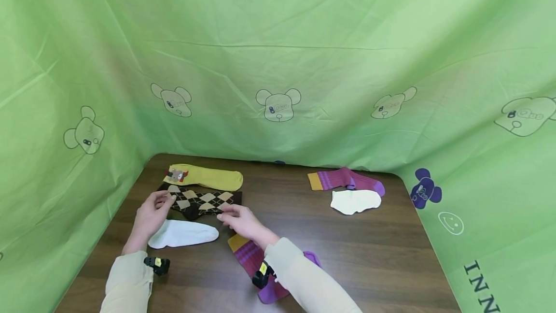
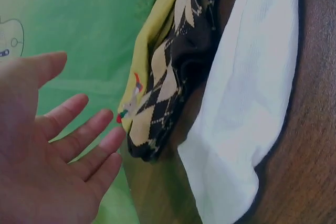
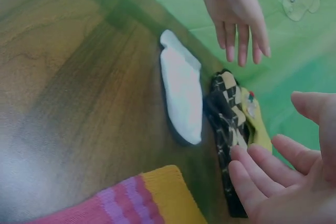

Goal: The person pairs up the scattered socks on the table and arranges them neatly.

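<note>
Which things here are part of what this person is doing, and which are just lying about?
Likely part of the job right now:
argyle sock, between the hands
left hand, open near one end
right hand, open near the other

Apparently just lying about:
yellow sock
left white sock
near purple sock
far purple sock
right white sock

Table (image 1: 382, 255) under middle sock (image 1: 199, 201). Back sock (image 1: 213, 177) right behind middle sock, up against it. Front sock (image 1: 184, 234) before middle sock, little gap between. Near sock (image 1: 248, 258) before middle sock and to right. Two more far off to right of middle sock: side sock (image 1: 356, 201), corner sock (image 1: 334, 178) just behind that. Left hand (image 1: 150, 214) near middle sock's left end, right hand (image 1: 244, 221) near its right end. Cloth (image 1: 278, 52) behind middle sock, past table's back edge.
</note>
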### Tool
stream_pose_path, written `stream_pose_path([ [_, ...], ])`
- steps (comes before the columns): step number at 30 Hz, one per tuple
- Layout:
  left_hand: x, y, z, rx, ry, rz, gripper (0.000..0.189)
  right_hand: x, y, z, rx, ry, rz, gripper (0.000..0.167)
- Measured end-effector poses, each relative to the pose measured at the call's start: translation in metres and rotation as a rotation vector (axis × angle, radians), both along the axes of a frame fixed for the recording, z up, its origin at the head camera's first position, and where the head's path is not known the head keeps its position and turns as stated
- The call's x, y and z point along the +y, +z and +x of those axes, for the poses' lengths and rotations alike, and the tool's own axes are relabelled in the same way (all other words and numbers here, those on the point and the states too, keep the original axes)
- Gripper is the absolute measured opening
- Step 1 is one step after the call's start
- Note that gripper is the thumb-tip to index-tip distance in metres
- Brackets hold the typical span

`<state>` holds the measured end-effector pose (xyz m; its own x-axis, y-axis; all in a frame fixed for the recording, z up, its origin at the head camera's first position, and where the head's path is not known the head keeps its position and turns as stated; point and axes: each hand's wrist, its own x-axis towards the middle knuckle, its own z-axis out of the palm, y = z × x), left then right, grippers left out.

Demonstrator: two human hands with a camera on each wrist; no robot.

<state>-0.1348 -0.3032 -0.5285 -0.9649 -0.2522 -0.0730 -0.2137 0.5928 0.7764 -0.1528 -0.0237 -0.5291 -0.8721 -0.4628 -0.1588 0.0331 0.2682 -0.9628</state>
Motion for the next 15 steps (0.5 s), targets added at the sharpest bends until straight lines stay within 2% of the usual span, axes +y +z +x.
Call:
stream_pose_path([
  [7, 0.012, 0.002, -0.005, 0.004, -0.074, -0.002, 0.072, 0.009, 0.004, -0.008, 0.087, -0.036, 0.008, 0.04],
  [15, 0.024, 0.007, -0.01, 0.025, -0.124, -0.018, 0.067, 0.018, 0.006, -0.016, 0.111, -0.083, -0.034, 0.039],
])
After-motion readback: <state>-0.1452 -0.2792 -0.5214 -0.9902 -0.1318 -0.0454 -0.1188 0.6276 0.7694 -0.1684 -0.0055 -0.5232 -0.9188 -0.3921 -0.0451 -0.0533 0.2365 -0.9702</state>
